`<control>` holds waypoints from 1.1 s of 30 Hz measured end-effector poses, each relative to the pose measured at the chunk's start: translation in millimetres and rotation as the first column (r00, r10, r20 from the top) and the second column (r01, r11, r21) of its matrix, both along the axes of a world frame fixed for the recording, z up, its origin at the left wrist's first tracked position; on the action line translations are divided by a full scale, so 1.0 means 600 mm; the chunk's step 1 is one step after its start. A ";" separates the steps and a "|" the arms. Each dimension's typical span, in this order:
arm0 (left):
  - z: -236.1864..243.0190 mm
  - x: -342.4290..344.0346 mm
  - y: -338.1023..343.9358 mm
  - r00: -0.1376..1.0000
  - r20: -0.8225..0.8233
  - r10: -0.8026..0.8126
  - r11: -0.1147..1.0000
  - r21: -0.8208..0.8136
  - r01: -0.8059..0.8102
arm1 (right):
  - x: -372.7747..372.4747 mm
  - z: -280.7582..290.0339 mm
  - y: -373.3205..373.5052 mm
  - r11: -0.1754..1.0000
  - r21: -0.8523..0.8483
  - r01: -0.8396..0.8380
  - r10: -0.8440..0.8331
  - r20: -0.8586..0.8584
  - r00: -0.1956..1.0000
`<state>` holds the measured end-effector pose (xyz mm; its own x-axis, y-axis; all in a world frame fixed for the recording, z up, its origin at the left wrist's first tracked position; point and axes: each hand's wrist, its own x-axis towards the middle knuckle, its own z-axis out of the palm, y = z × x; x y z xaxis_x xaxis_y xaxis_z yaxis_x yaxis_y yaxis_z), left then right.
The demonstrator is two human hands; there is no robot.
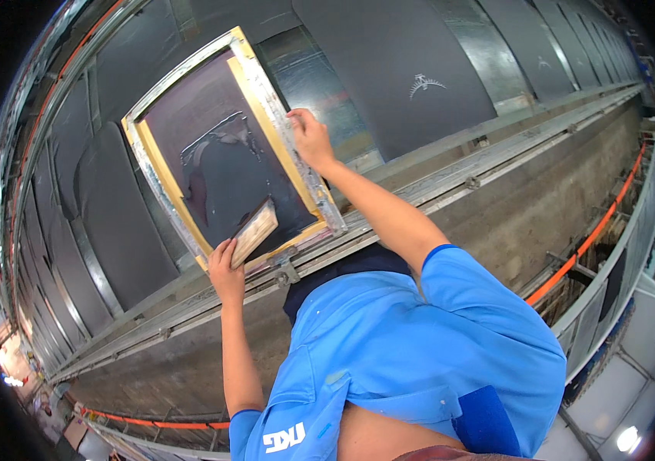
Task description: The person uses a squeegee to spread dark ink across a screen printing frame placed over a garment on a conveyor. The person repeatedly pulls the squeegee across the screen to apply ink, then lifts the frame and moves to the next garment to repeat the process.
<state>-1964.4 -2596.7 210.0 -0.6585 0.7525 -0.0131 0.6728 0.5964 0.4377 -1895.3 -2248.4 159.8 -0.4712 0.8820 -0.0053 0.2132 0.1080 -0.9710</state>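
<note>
Worktop [489, 61]: long, shiny strips between dark panels, runs across the upper view; fisheye bends its edges.
Shirt [404, 338]: blue, on the person, lower middle, near side of the rail.
Rail [412, 184]: metal, along the worktop's near edge, scuffed and stained.
Hose [585, 246]: orange, might be a strip, can't tell; lower right, well apart from both hands.
Panels [397, 77]: dark, flat on the worktop, in a row each side of the frame.
Frame [263, 86]: rectangular, stained, lies on the worktop left of centre, near end by the rail.
Mesh [189, 107]: dark purple, fills the frame.
Ink [239, 177]: black, wet gloss, ragged far edge, pooled over the middle and near part of the mesh.
Tape [160, 170]: yellow, along the inner sides of the frame.
Right grip [308, 138]: fingers curled at the frame's right bar, touching; can't tell if clamped or just resting.
Left grip [227, 265]: clamped on the squeegee's near left end.
Squeegee [257, 234]: pale wood, inside the frame at its near end, slanted, over the ink.
Print [427, 86]: pale arc-shaped mark on the panel right of the frame.
</note>
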 end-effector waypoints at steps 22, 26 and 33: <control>-0.041 -0.033 0.002 0.970 -0.094 -0.223 0.968 0.097 0.232 | 0.017 -0.039 0.027 0.980 0.143 -0.136 0.070 0.396 0.916; -0.047 -0.150 0.100 0.974 -0.110 -0.197 0.962 0.168 0.214 | 0.012 0.022 0.049 0.751 0.479 -0.454 0.060 0.636 0.769; -0.007 -0.326 0.242 0.975 0.102 -0.196 0.978 0.085 0.188 | -0.139 0.109 0.010 0.577 0.365 -0.731 0.468 0.585 0.662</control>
<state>-2160.1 -2451.3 206.0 -0.4990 0.8664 -0.0158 0.7176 0.4233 0.5531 -1978.5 -2242.6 225.0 -0.9555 0.2920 0.0420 0.2244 0.8119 -0.5390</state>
